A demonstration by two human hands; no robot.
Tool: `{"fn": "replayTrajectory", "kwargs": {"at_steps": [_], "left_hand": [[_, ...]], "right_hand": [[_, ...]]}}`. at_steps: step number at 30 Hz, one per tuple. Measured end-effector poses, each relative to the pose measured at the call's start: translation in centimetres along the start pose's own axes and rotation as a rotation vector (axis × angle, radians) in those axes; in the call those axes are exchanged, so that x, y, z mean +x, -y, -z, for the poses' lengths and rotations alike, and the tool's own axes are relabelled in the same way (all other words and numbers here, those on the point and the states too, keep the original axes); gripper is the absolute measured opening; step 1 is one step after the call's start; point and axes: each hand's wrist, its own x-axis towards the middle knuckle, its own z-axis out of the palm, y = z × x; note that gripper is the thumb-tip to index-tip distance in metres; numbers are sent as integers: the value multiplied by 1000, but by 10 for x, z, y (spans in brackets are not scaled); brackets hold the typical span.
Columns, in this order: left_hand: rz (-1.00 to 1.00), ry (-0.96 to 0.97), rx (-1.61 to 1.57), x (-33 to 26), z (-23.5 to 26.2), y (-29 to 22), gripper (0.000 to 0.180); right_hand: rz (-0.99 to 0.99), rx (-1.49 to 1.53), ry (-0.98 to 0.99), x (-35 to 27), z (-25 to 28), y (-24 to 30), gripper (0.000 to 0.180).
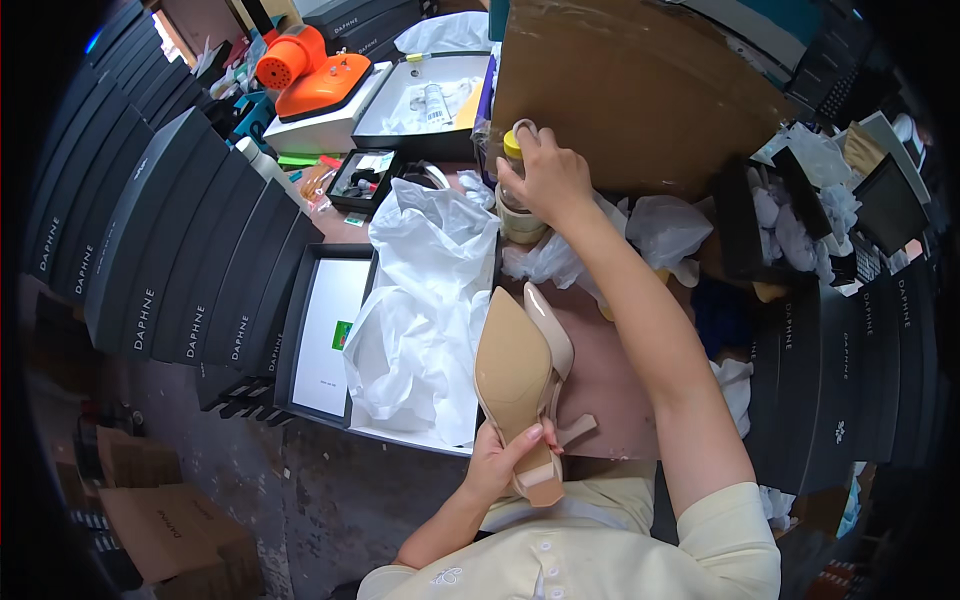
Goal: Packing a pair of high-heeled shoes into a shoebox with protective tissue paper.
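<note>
My left hand (500,458) grips a beige pointed high-heel shoe (520,380) by its heel end, sole turned up, close to my body. A second matching shoe lies under it. My right hand (550,178) reaches far forward and closes around a clear bottle with a yellow cap (516,200) standing on the table in front of a large cardboard sheet (640,90). White tissue paper (425,300) fills an open black shoe box (325,330) just left of the shoe.
Rows of dark shoe boxes (180,240) stack at the left and right (850,370). An orange tool (315,75) sits on a white box at the back. A small black tray (362,180) holds bits. Crumpled white paper (800,215) fills a bin at right. Cardboard boxes (170,520) rest on the floor.
</note>
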Motion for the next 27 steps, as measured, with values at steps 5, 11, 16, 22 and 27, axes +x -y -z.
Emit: {"fn": "replayTrajectory", "kwargs": {"at_steps": [5,11,16,22,27], "left_hand": [[-21,133,-182,-2,2,3,42],[72,103,-275,-9,9,8,60],[44,152,-162,-11,13,18,57],[72,220,-67,-8,8,20,42],[141,237,-96,-8,4,26,29]], "right_hand": [[-70,-25,-104,-4,-26,-5,40],[-212,204,-448,-7,-13,-32,36],[-740,1089,-875,-28,56,-55,30],[-1186,1999,-652,-66,37,-106,33],[-969,1428,-724,-37,36,-62,33]]}}
